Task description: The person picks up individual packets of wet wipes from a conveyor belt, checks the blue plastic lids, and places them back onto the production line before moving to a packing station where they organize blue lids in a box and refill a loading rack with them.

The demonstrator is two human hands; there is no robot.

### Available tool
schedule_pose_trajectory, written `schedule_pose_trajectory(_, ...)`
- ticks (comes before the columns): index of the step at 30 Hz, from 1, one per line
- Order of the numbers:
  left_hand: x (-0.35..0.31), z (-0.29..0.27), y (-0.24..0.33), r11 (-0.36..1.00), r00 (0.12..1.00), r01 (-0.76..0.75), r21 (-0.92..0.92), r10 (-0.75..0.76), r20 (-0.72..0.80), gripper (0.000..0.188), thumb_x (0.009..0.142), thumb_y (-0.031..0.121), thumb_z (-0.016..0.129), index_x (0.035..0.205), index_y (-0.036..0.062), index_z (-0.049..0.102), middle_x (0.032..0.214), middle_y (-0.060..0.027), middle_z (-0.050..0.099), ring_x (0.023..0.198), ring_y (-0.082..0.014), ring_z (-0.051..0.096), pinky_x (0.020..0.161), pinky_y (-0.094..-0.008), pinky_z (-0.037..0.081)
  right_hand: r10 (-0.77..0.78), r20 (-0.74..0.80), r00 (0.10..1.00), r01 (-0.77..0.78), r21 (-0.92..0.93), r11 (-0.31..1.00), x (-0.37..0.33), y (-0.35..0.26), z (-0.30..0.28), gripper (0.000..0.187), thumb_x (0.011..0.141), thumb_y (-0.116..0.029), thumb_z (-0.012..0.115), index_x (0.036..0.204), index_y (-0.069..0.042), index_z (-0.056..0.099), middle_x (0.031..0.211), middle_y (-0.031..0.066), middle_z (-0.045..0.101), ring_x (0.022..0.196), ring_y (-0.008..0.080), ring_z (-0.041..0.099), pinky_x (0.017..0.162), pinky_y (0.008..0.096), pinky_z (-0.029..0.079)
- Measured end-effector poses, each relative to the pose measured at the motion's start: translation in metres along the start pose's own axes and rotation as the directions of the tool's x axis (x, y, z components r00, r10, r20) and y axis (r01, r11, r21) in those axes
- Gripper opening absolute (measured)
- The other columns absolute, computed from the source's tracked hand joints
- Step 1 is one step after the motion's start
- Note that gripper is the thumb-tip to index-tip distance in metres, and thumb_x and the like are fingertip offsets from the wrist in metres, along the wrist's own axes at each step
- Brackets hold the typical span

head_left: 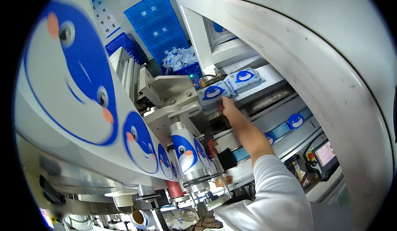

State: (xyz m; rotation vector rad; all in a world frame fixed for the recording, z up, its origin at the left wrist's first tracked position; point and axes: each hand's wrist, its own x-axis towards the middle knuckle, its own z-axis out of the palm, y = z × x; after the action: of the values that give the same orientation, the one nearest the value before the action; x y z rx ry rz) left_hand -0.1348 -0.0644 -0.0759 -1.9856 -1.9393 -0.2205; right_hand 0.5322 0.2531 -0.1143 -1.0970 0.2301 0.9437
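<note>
My right hand (224, 105) reaches forward from a white sleeve, its fingers curled at the near edge of a soft pale-blue pack (213, 92) with a blue whale face on it. The pack looks like a pack of wipes. The fingertips are small and partly hidden, but they appear closed on its edge. A second matching pack (244, 77) lies right against the first, farther right on the white conveyor ledge (268, 79). My left hand is not in view.
A large roll of whale-printed film (62, 78) fills the left, with a smaller printed roller (186, 152) beside metal brackets (173, 88). Stacked blue crates (155, 20) stand behind. A curved white machine cover (314, 45) arches at right, above a control screen (325, 153).
</note>
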Motion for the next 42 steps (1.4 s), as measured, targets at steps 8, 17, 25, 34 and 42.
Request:
schedule_pose_trajectory(8, 0.015, 0.009, 0.017, 0.997, 0.994, -0.024, -0.080, 0.016, -0.107, 0.070, 0.072, 0.049, 0.067, 0.116, -0.0009, 0.045, 0.117, -0.0306, 0.043, 0.107, -0.0452, 0.043, 0.091, -0.0508, 0.037, -0.329, -0.403, 0.854, 0.326, -0.078, 0.942, 0.057, -0.110, -0.085, 0.058, 0.071, -0.015, 0.065, 0.119, -0.010, 0.034, 0.118, 0.0127, 0.042, 0.091, 0.0240, 0.048, 0.064, 0.0347, 0.042)
schedule_pose_trajectory(17, 0.032, -0.039, 0.045, 0.976, 0.992, -0.100, -0.191, 0.083, -0.096, 0.059, 0.071, 0.037, 0.070, 0.113, 0.0026, 0.047, 0.123, -0.0249, 0.042, 0.109, -0.0420, 0.043, 0.089, -0.0501, 0.038, -0.384, -0.314, 0.868, 0.379, -0.081, 0.922, 0.115, -0.154, -0.146, 0.045, 0.077, -0.004, 0.059, 0.120, -0.010, 0.044, 0.095, 0.0069, 0.051, 0.076, 0.0164, 0.050, 0.058, 0.0314, 0.041)
schedule_pose_trajectory(25, 0.005, -0.030, 0.050, 0.964, 0.997, -0.070, -0.255, 0.062, -0.039, 0.058, 0.079, 0.036, 0.064, 0.120, 0.0005, 0.043, 0.124, -0.0241, 0.042, 0.110, -0.0399, 0.045, 0.091, -0.0469, 0.039, -0.268, -0.173, 0.948, 0.269, -0.019, 0.963, 0.089, -0.102, -0.080, 0.029, 0.082, -0.007, 0.060, 0.110, -0.009, 0.052, 0.088, 0.0050, 0.055, 0.071, 0.0164, 0.055, 0.064, 0.0277, 0.045)
schedule_pose_trajectory(34, 0.008, 0.012, 0.041, 0.749, 0.934, -0.248, -0.615, 0.354, 0.054, 0.052, 0.069, 0.018, 0.073, 0.116, 0.0121, 0.052, 0.130, -0.0200, 0.039, 0.115, -0.0379, 0.040, 0.093, -0.0461, 0.037, -0.365, 0.050, 0.930, 0.314, 0.412, 0.855, 0.009, -0.107, -0.071, 0.020, 0.084, -0.004, 0.059, 0.101, -0.002, 0.050, 0.099, 0.0093, 0.052, 0.093, 0.0187, 0.052, 0.087, 0.0299, 0.047)
schedule_pose_trajectory(42, 0.080, -0.101, 0.153, 0.064, 0.615, -0.656, -0.752, 0.622, -0.484, 0.024, 0.065, -0.001, 0.070, 0.085, 0.0033, 0.059, 0.097, -0.0121, 0.061, 0.089, -0.0294, 0.057, 0.077, -0.0382, 0.046, -0.720, 0.148, 0.678, 0.643, 0.354, 0.679, -0.256, -0.047, -0.093, 0.008, 0.082, 0.001, 0.059, 0.080, -0.003, 0.052, 0.077, 0.0002, 0.051, 0.076, 0.0097, 0.049, 0.070, 0.0238, 0.040)
